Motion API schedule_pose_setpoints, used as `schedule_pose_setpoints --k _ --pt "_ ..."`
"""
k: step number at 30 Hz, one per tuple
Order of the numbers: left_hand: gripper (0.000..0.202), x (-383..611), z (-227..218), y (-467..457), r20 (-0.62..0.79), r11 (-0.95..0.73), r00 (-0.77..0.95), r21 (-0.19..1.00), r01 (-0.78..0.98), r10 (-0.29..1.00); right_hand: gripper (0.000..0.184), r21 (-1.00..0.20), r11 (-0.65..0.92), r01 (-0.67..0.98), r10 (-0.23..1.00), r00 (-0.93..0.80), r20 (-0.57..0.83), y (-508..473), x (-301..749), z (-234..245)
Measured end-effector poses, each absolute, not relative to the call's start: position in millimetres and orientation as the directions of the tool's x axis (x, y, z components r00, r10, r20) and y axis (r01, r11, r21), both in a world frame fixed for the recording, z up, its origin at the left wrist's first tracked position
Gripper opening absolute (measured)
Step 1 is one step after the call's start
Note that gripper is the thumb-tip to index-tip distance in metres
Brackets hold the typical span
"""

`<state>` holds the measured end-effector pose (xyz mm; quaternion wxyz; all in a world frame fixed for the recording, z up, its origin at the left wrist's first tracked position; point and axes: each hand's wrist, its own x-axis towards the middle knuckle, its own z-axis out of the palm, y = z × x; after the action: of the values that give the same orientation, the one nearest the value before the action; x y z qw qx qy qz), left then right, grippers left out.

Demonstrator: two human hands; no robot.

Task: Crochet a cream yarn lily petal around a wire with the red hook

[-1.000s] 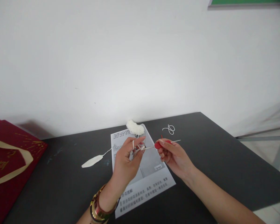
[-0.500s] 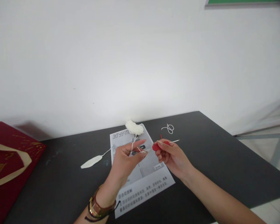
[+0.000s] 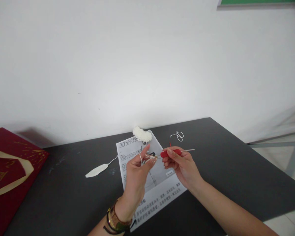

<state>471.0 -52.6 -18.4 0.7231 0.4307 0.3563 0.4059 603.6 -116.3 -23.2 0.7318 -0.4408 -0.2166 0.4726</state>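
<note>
My right hand [image 3: 175, 160] is closed around the red grip of a crochet hook [image 3: 171, 153]; one metal end sticks out to the right, the other points at my left hand. My left hand [image 3: 139, 167] pinches white yarn [image 3: 149, 156] between thumb and finger at the hook's tip, with a strand passing round the raised index finger. That strand runs back to a loose skein of white yarn [image 3: 142, 134]. Both hands hover above a printed sheet [image 3: 159, 200]. Fingers hide the exact stitches on the hook.
On the black table [image 3: 71, 193], a white leaf-shaped crocheted piece [image 3: 96, 170] with a yarn tail lies to the left. A small coil of white cord [image 3: 179, 136] rests at the back right. A red paper bag [image 3: 12, 203] with a cream ribbon handle stands at the left edge.
My left hand has shifted slightly right, and its wrist has turned more upright. The hook's right end sticks out farther from my right hand. The sheet has turned and slid a little rightward.
</note>
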Motion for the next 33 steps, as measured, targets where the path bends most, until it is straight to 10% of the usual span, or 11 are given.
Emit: schedule_pose_setpoints --k 6,11,14,22,33 --pt "0.058 472.3 -19.4 -52.7 -0.262 0.424 0.434 0.842 -0.333 0.862 0.01 -0.933 0.299 0.198 0.796 0.487 0.358 -126.8 596.6 -26.2" --pt "0.058 465.9 -9.6 -45.5 -0.303 0.523 0.532 0.786 -0.33 0.791 0.051 -0.476 0.587 0.654 0.62 0.014 0.784 -134.7 601.4 -36.7" --pt "0.055 459.6 -1.5 -38.8 -0.277 0.557 0.626 0.772 -0.307 0.729 0.049 -0.464 0.647 0.605 0.599 -0.027 0.8 -135.3 606.1 -32.1" --pt "0.052 446.9 13.5 -25.7 -0.283 0.601 0.774 0.784 -0.153 0.567 0.012 -0.888 0.46 0.009 0.845 0.301 0.441 -130.9 606.5 -16.2" --pt "0.055 440.0 17.4 -23.6 -0.241 0.48 0.756 0.87 -0.11 0.609 0.014 -0.86 0.495 0.121 0.816 0.273 0.509 -137.0 614.4 -11.2"
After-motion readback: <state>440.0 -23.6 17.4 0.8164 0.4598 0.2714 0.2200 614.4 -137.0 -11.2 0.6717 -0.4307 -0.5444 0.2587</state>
